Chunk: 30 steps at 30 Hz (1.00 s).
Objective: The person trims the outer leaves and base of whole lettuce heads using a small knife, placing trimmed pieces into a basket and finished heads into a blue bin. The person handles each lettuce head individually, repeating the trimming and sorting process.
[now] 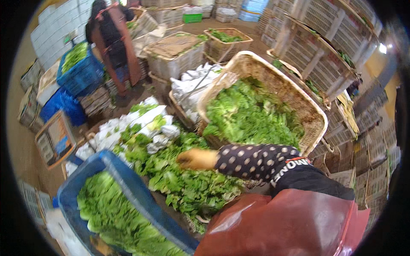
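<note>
My right hand, in a yellowish glove and a dotted sleeve, is over a heap of loose green leaves between two crates. Its fingers point left and look curled, but blur hides whether they hold anything. At the bottom left, a blue plastic crate holds rows of leafy green heads. What looks like my left hand, gloved, shows in part low in that crate, against the greens; its fingers cannot be made out. Beyond my right arm, a stained, cream plastic basket holds more leafy greens.
White crumpled sheets lie past the leaf heap. A person in a long apron stands at the upper left beside another blue crate of greens. Stacked crates rise at the right. An empty-looking frame-like basket leans at the left.
</note>
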{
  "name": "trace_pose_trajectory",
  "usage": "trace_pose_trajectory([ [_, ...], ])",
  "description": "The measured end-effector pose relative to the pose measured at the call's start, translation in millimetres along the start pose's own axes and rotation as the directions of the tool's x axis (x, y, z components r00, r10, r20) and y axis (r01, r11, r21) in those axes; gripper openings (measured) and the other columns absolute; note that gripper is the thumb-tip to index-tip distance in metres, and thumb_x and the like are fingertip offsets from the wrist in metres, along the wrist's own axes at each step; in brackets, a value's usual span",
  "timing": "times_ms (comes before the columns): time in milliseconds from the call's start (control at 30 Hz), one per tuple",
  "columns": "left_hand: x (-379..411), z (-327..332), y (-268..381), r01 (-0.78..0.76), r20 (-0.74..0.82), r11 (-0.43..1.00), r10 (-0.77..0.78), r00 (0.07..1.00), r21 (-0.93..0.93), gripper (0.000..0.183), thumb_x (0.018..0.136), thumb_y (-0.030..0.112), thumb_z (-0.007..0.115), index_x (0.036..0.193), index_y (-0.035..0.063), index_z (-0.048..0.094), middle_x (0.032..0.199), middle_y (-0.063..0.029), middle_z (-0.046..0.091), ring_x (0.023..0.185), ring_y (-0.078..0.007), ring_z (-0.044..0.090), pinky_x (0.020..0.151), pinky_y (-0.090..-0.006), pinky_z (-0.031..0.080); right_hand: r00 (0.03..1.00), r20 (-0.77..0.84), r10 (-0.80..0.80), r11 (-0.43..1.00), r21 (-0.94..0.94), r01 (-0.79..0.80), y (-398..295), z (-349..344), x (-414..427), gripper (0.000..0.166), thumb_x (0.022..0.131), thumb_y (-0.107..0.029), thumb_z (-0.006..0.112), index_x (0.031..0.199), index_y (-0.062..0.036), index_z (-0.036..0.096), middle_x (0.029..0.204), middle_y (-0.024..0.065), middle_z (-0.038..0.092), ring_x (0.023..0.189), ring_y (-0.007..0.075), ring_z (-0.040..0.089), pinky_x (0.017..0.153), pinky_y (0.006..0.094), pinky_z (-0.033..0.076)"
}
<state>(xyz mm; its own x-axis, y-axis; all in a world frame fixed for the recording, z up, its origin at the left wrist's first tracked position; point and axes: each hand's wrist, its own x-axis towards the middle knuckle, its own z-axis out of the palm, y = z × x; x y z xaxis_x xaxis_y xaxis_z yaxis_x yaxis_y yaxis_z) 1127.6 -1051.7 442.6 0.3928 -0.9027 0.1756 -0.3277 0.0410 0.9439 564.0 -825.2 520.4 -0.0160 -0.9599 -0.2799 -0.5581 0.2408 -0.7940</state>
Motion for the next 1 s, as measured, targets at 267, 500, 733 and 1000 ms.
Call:
trace_pose_trajectory([
  [267, -217, 81, 197, -0.373, 0.276, 0.901, 0.309, 0.91, 0.221, 0.048, 0.104, 0.028, 0.057, 0.137, -0.0066, 0.055, 0.131, -0.0267, 0.061, 0.113, -0.0355, 0.061, 0.1, -0.0426, 0.048, 0.497, -0.769, 0.401, 0.77, -0.011, -0.638, 332, -288, -84, 0.063, 0.084, -0.038, 0.078, 0.132, -0.0005, 0.062, 0.124, 0.0227, 0.068, 0.113, 0.0354, 0.065, 0.099, 0.0411, 0.051],
  [500, -384, 201, 197, 0.007, 0.722, 1.0, -0.008, 0.692, 0.004, 0.038, 0.103, 0.014, 0.056, 0.14, 0.0018, 0.054, 0.116, -0.0141, 0.067, 0.093, -0.0196, 0.061, 0.081, -0.0275, 0.049, 0.368, -0.737, 0.567, 0.792, 0.611, 0.005, 415, -288, -101, 0.061, 0.093, -0.046, 0.068, 0.134, -0.0019, 0.057, 0.131, 0.0165, 0.065, 0.106, 0.0279, 0.068, 0.087, 0.0337, 0.055],
  [733, -536, 360, 296, 0.382, 0.975, 0.904, 0.219, -0.028, -0.192, 0.057, 0.101, 0.029, 0.065, 0.145, -0.0012, 0.044, 0.136, -0.015, 0.056, 0.114, -0.0192, 0.06, 0.094, -0.0338, 0.05, 0.927, -0.349, -0.14, 0.496, 0.785, 0.371, 172, -222, -218, 0.083, 0.094, -0.068, 0.052, 0.146, -0.0037, 0.049, 0.145, 0.0115, 0.055, 0.131, 0.0224, 0.052, 0.108, 0.035, 0.04],
  [1000, -574, 308, 317, 0.414, 0.989, 0.905, -0.043, -0.143, 0.099, 0.02, 0.1, 0.018, 0.063, 0.112, 0.0021, 0.063, 0.084, 0.0007, 0.064, 0.07, -0.0074, 0.057, 0.062, -0.022, 0.047, 0.802, -0.495, 0.336, 0.355, 0.855, 0.379, 185, -126, -233, 0.051, 0.097, -0.04, 0.067, 0.133, -0.0046, 0.058, 0.11, 0.0105, 0.066, 0.103, 0.0189, 0.066, 0.082, 0.0266, 0.056],
])
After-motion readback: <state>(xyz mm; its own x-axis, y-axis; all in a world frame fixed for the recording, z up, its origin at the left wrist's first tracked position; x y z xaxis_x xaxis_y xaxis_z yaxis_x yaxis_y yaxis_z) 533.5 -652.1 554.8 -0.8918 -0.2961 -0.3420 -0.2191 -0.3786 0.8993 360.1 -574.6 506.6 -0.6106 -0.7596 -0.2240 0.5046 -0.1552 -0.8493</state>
